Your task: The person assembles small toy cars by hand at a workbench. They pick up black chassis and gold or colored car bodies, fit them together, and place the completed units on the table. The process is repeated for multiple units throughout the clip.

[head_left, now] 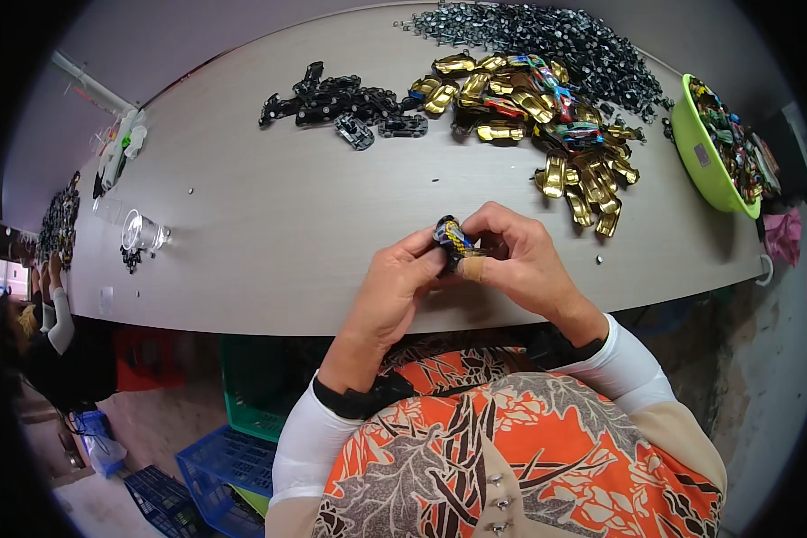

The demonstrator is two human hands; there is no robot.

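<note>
Above the table's near edge, both my hands come together on one small toy car (454, 237), dark with blue and yellow markings. My left hand (402, 273) grips it between thumb and fingers from the left. From the right, my right hand (522, 260) has its thumb and bent fingers closed at the car; a tan strip is wrapped round that thumb. The fingers hide part of the car. Beyond my hands lie a heap of shiny gold toy car bodies (554, 175), some with coloured prints, and a cluster of black car parts (332, 100).
A big pile of small dark and silvery wheel-like parts (547, 36) covers the far edge. At right stands a green basin (704, 148) full of colourful cars. A clear cup (143, 231) sits at left. Crates (229, 475) stand below, and another person (58, 332) works at far left.
</note>
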